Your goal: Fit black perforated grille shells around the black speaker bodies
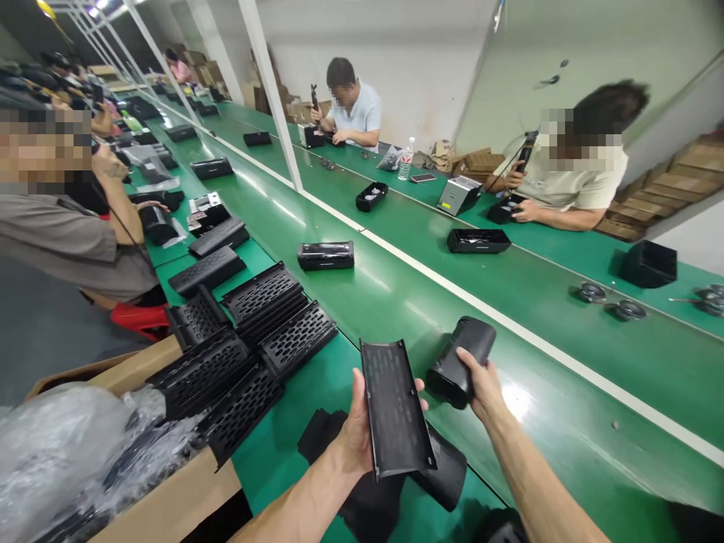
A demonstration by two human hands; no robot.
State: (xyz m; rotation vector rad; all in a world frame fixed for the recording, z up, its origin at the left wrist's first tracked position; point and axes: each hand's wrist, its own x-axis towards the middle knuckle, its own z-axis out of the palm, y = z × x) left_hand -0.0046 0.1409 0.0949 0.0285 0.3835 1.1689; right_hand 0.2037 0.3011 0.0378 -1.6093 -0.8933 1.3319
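My left hand (356,430) grips a black perforated plastic cover (396,407) by its long sides, its hollow inner face turned up towards me. To its right, my right hand (483,381) is closed around one end of a black speaker housing (461,358), held over the green bench. Beneath the cover lies another black rounded housing (446,467), partly hidden. Dark soft-looking material (373,505) is under my left wrist. On the left, several more perforated covers (299,339) are heaped in a loose stack.
An open cardboard box (186,483) with plastic wrap stands at the lower left. Black housings (325,255) sit along the green bench (407,302). Loose round speaker drivers (593,292) lie at the right. Co-workers (356,105) sit across and at the left. A white post (274,98) rises mid-bench.
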